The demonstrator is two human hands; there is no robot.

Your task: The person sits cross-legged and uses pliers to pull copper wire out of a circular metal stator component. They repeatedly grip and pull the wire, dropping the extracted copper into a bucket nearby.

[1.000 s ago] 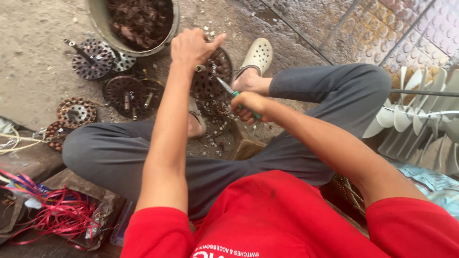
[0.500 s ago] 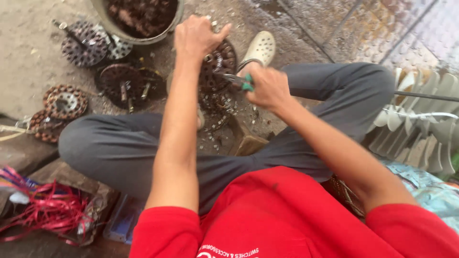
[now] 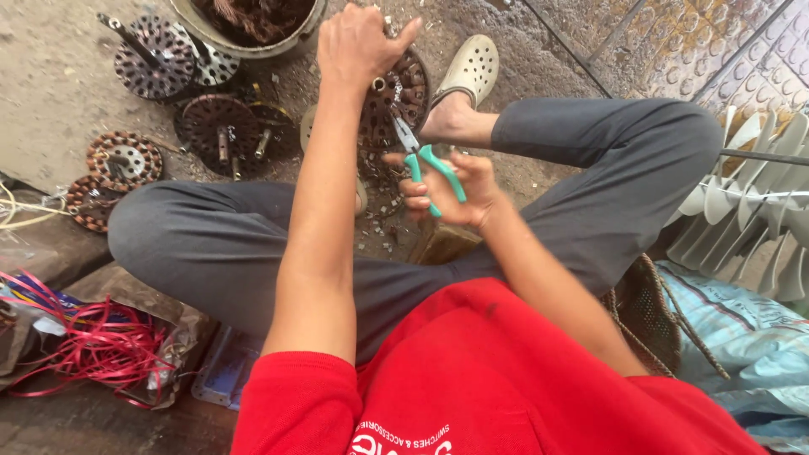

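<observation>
Seated on the ground, grey trouser legs crossed, red shirt at the bottom of the view. Left hand [image 3: 358,42] laid over the top rim of a round rusty motor stator [image 3: 396,97] stood on edge in front of the shins; fingers [image 3: 403,35] bent over the rim, thumb side hidden, so clamped on the stator as far as can be told. Stator just below and right of that palm, its slotted face turned toward the body, copper windings showing in the slots.

Right hand [image 3: 451,185] low and close to the stator's lower face, wrapped round the teal handles of a pair of pliers [image 3: 425,164]. Handles spread in a V across the palm, fingers [image 3: 415,192] curled about the nearer one, thumb against the other; metal nose pointing up and left, its tip at the stator's face. Contact of the tip with a winding: cannot tell.

Further left on the concrete floor, more stators [image 3: 215,126] lying flat, one with a shaft sticking up, and a small copper-wound one [image 3: 122,160] at the edge. Metal bucket [image 3: 253,25] of brown wire scraps at the top. Pale clog [image 3: 472,67] on the foot beside the stator. Tangle of red plastic strapping [image 3: 93,337] at lower left, a flat bluish package [image 3: 221,371] just right of it. White fan blades [image 3: 750,202] stacked at right, above a light blue woven sack [image 3: 750,337].
</observation>
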